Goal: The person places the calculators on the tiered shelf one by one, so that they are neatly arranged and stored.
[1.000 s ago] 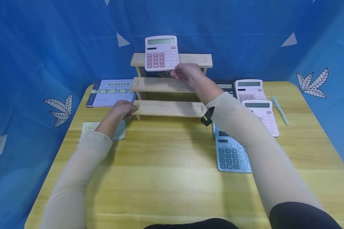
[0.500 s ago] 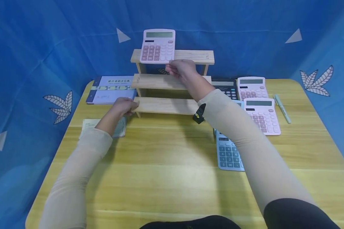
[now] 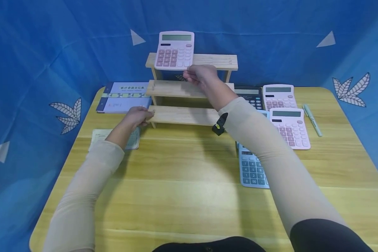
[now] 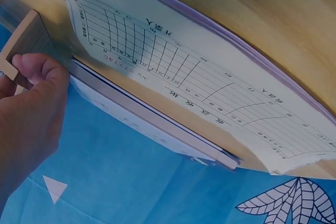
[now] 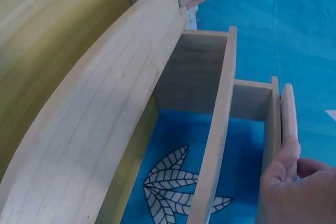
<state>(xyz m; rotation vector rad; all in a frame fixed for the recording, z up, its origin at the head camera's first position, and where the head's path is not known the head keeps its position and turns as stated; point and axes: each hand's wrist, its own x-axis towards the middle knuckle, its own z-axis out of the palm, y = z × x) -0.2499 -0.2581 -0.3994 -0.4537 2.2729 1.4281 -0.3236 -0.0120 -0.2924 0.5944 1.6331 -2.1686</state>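
Pink calculator (image 3: 175,52) shifted left; nearer left end of top board (image 3: 215,61)

**Office Desk (image 3: 182,199) in a Cloth (image 3: 264,52) Nook**

The place is looking like a small office desk in a cloth-lined nook; what building is housing it, the views are not showing. Blue printed cloth is hanging behind the right hand's (image 3: 204,75) grip and along both sides of the desk. Office goods are marking the place: that grip is holding a calculator (image 3: 174,50), a wooden rack (image 3: 173,88) is standing below it, and other calculators (image 3: 289,128) are lying to its right, with a pen (image 3: 312,120) beyond them. Around the left hand's (image 3: 137,116) grip, a ledger (image 3: 126,98) is lying behind and a ruled form (image 3: 133,140) in front.
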